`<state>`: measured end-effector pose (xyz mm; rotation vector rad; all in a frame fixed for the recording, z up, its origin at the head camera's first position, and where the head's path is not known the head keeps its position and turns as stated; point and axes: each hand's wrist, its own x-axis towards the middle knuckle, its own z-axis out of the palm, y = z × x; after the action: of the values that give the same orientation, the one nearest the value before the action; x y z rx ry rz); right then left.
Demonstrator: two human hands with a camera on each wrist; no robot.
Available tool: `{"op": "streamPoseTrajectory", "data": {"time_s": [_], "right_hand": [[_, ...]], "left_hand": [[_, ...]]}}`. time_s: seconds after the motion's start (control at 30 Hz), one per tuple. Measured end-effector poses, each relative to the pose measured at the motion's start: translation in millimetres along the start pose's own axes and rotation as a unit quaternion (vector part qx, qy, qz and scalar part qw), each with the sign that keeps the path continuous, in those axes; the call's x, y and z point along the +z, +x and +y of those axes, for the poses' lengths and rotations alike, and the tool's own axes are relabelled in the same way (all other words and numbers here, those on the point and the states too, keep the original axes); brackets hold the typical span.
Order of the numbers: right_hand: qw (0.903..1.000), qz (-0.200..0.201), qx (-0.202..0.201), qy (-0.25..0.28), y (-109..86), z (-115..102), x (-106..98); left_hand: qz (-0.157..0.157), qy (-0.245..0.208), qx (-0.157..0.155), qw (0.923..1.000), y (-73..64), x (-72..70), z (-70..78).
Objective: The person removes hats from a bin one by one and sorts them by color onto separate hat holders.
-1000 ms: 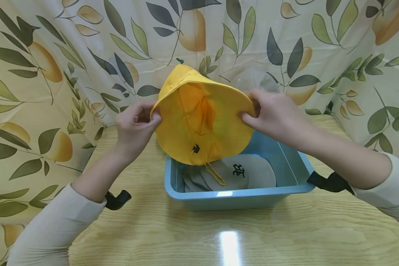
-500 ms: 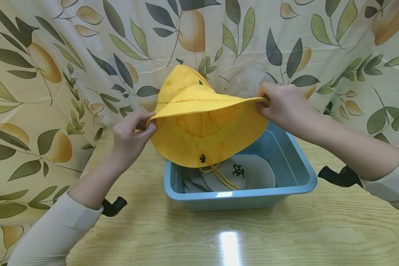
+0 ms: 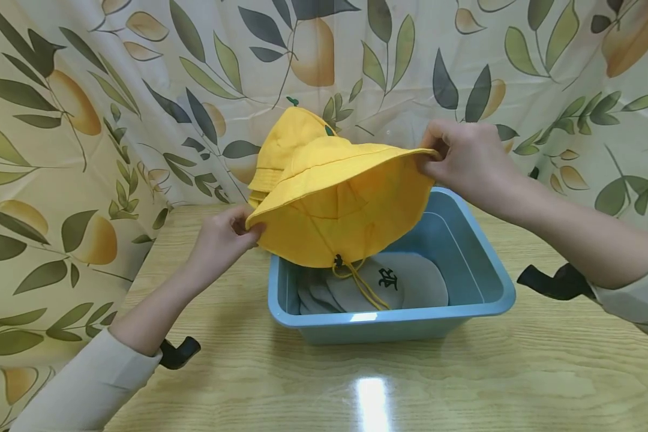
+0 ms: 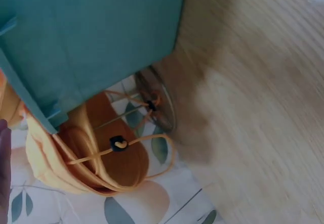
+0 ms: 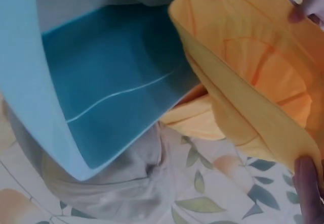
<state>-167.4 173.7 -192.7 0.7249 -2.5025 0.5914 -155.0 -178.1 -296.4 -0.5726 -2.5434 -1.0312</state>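
Observation:
A yellow bucket hat (image 3: 351,198) hangs tilted over the bin, its opening toward me and a drawstring with a dark toggle dangling from its lower brim. My left hand (image 3: 221,237) pinches the brim at the left. At the upper right, my right hand (image 3: 467,153) pinches the other side between thumb and fingers. The right wrist view shows the inside of the hat (image 5: 273,72). More yellow fabric, seemingly another hat (image 3: 283,147), stands behind it. Below, a grey cap (image 3: 418,279) with black lettering lies in the blue bin (image 3: 410,315), partly covered by the hat.
Behind the bin, the left wrist view has yellow hats (image 4: 121,168) with a cord and black toggle. A pale, crumpled item (image 5: 121,188) lies behind the bin in the right wrist view. The wooden tabletop (image 3: 281,384) meets a leaf-patterned curtain (image 3: 194,36).
The right hand has moved right and slightly up, stretching the brim sideways. The left hand has lowered a little. The hat has turned from showing its inside to showing more of its crown.

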Motion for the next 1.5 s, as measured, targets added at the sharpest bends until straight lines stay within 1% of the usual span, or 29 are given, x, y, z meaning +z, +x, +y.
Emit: {"op": "streamPoseTrajectory", "data": {"time_s": [0.07,0.17,0.23,0.27,0.33,0.37,0.5,0.57,0.6,0.7,0.8,0.93,1.0,1.1,1.23,1.27,1.33,1.37,1.4,1.47,1.5], "right_hand": [[1.0,0.004,-0.002,-0.006,0.2,0.2,-2.0],[0.9998,0.015,-0.008,-0.008,1.2,1.1,-5.2],[0.9996,0.024,-0.013,-0.01,2.3,0.7,-7.6],[0.9994,0.028,-0.02,-0.009,3.0,0.3,-8.8],[0.9985,0.04,-0.037,-0.007,5.6,-1.4,-10.9],[0.998,0.044,-0.045,-0.007,7.0,-2.9,-12.3],[0.9936,0.069,-0.085,-0.026,15.5,-9.2,-16.9],[0.9905,0.083,-0.102,-0.04,20.8,-12.1,-18.6],[0.9885,0.093,-0.11,-0.046,23.5,-13.1,-19.1],[0.9844,0.113,-0.123,-0.054,31.5,-16.3,-20.1],[0.983,0.121,-0.122,-0.066,39.9,-19.6,-20.8],[0.9809,0.136,-0.117,-0.076,52.6,-25.1,-20.0],[0.9777,0.155,-0.124,-0.069,59.6,-27.6,-18.7],[0.9734,0.178,-0.135,-0.051,70.6,-33.3,-15.7],[0.9701,0.192,-0.146,-0.027,86.1,-42.6,-9.0],[0.9682,0.196,-0.154,-0.025,89.8,-44.6,-6.8],[0.9628,0.203,-0.177,-0.021,97.1,-47.9,-1.3],[0.9602,0.206,-0.188,-0.017,100.6,-49.7,2.1],[0.9582,0.208,-0.196,-0.012,104.1,-51.5,5.8],[0.9566,0.205,-0.207,-0.001,110.7,-54.9,13.5],[0.9579,0.204,-0.202,0.007,113.8,-56.9,17.4]], "left_hand": [[0.007,-0.014,-0.02,0.9997,0.1,-3.0,1.9],[0.033,-0.039,-0.02,0.9985,2.8,-9.6,5.6],[0.054,-0.052,-0.008,0.9972,5.4,-14.4,8.9],[0.069,-0.058,0.004,0.996,7.0,-16.7,10.2],[0.092,-0.078,0.012,0.9927,9.5,-22.2,13.9],[0.104,-0.086,0.015,0.9907,10.8,-25.1,15.7],[0.158,-0.104,0.059,0.9802,18.1,-37.1,22.0],[0.192,-0.103,0.089,0.9719,22.6,-43.4,25.3],[0.206,-0.111,0.101,0.9669,24.7,-46.6,27.0],[0.249,-0.139,0.119,0.9511,30.9,-55.8,32.0],[0.281,-0.171,0.127,0.9358,36.8,-65.4,35.8],[0.317,-0.193,0.135,0.9187,44.3,-80.2,40.7],[0.332,-0.206,0.14,0.91,47.2,-88.7,44.0],[0.355,-0.229,0.151,0.8937,52.1,-102.1,47.9],[0.388,-0.238,0.154,0.877,57.8,-119.5,49.2],[0.395,-0.24,0.152,0.8738,58.7,-123.8,48.1],[0.406,-0.212,0.135,0.8783,59.3,-131.8,45.1],[0.41,-0.207,0.129,0.879,59.5,-135.7,42.7],[0.412,-0.209,0.125,0.8782,59.7,-139.4,39.8],[0.41,-0.206,0.112,0.8814,59.2,-146.8,33.2],[0.411,-0.21,0.105,0.881,59.4,-149.7,29.9]]}}
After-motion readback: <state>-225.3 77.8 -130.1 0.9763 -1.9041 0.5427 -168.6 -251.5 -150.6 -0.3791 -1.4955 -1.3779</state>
